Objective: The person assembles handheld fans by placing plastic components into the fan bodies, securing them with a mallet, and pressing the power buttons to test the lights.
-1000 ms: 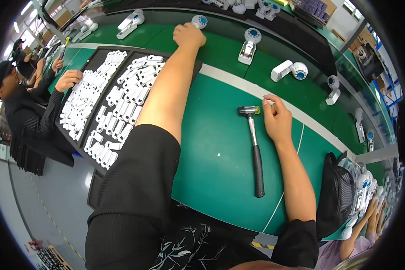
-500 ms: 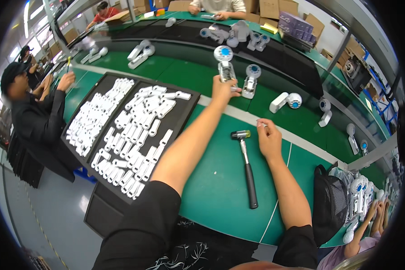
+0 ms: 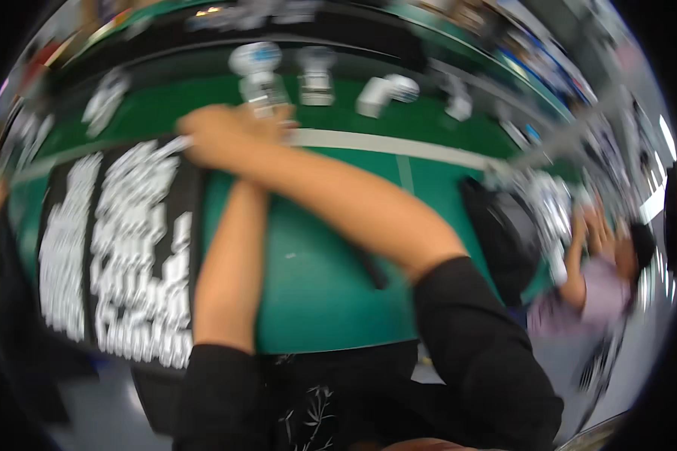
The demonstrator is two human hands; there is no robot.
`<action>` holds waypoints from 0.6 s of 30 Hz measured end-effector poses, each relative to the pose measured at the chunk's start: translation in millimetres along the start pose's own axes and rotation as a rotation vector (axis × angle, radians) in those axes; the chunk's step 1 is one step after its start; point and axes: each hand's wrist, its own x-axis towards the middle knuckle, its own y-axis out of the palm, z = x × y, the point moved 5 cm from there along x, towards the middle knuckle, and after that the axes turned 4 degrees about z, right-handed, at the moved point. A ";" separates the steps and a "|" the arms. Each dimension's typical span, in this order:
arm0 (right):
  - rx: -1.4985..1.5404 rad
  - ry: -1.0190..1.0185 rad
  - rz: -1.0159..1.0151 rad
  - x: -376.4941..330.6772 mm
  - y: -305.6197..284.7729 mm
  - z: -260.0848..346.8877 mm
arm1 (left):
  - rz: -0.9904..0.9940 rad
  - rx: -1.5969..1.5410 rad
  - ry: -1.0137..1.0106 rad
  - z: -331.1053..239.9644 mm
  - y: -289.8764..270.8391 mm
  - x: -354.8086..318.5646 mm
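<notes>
Crossed arms at a factory bench: a worker's right hand [image 3: 209, 134] has just swung away from beside the hammer [image 3: 370, 269] and over the left forearm to the upper right corner of the black parts tray [image 3: 187, 192], its fingertips at a slim white casing [image 3: 174, 145] there. Motion blur hides whether those fingers pinch the casing; one cannot tell. Just right of the tray's far end, the left hand [image 3: 281, 118] keeps its fingers closed around the lower end of a white device [image 3: 263, 92], round head pointing away. The shift brings both hands together near the tray, device and casing within reach of each other, while the hammer, right of the tray and partly hidden beneath the right forearm, lies unattended.
</notes>
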 end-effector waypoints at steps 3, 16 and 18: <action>-0.134 0.136 0.066 34.9 29.0 3.0 | 0.050 -0.296 -0.025 22.8 0.0 28.6; -0.144 0.043 0.278 26.6 15.2 9.5 | 0.062 -0.414 -0.009 16.5 12.2 25.0; 0.125 0.144 0.078 2.3 -14.6 -7.8 | 0.041 -0.368 -0.047 23.5 15.5 23.2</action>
